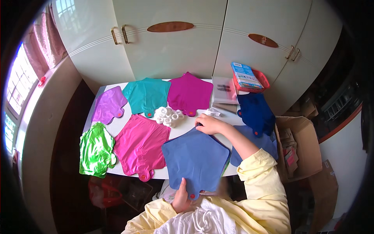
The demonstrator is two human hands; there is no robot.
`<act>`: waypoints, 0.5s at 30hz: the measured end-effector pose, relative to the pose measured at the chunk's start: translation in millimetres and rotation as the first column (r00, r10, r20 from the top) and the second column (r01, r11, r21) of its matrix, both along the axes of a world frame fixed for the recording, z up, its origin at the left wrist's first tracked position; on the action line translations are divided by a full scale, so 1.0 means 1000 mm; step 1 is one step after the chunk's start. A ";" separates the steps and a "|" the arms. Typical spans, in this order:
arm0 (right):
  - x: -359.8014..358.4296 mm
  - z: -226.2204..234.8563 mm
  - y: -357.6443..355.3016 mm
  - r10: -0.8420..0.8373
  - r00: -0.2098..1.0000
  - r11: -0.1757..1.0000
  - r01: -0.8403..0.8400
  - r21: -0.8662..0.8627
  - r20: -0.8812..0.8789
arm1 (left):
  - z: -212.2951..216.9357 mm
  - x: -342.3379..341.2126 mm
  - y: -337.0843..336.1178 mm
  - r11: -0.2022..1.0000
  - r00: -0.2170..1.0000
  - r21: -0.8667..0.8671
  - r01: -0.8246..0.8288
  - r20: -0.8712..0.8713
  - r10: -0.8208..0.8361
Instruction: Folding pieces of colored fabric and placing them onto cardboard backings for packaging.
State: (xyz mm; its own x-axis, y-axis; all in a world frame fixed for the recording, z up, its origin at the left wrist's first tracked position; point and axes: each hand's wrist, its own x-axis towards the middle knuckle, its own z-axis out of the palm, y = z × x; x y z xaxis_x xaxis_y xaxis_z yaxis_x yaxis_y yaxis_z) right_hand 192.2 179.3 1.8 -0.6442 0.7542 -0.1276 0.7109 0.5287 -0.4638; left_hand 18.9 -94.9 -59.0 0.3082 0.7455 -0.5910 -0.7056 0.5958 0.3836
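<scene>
A flat blue foil balloon (196, 156), five-sided with a red-dotted tab at its bottom, lies across the front table edge. My left hand (181, 198) grips its lower edge, thumb on top and fingers hidden underneath. Up at its top corner my right hand (208, 124) is closed on it, with a dark bit showing at the fingertips. A darker, partly green edge peeks out along its right side. White ribbon rolls (167, 117) are heaped just left of my right hand, and a small clear-wrapped white item (213, 112) lies beyond it.
Around lie flat foil balloons: pink (140, 144), green (97, 150), purple (108, 105), teal (147, 95), magenta (190, 93), navy (257, 113), and another blue one (253, 146). A red basket (261, 80) with packets and a booklet (224, 90) stand behind. A cardboard box (311, 144) is at right.
</scene>
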 end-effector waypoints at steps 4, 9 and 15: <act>-0.003 0.006 0.000 -0.107 0.994 0.972 0.102 -0.211 -0.014 | -0.005 -0.010 0.003 0.990 0.971 -0.057 0.129 0.211 -0.114; 0.001 -0.001 0.009 -0.198 0.976 0.960 0.212 -0.182 0.096 | -0.003 -0.007 0.002 0.970 0.976 -0.108 0.216 0.060 -0.210; -0.010 0.016 0.005 -0.347 0.913 0.873 0.397 -0.283 0.213 | 0.000 -0.006 0.005 0.951 0.947 -0.086 0.296 -0.101 -0.304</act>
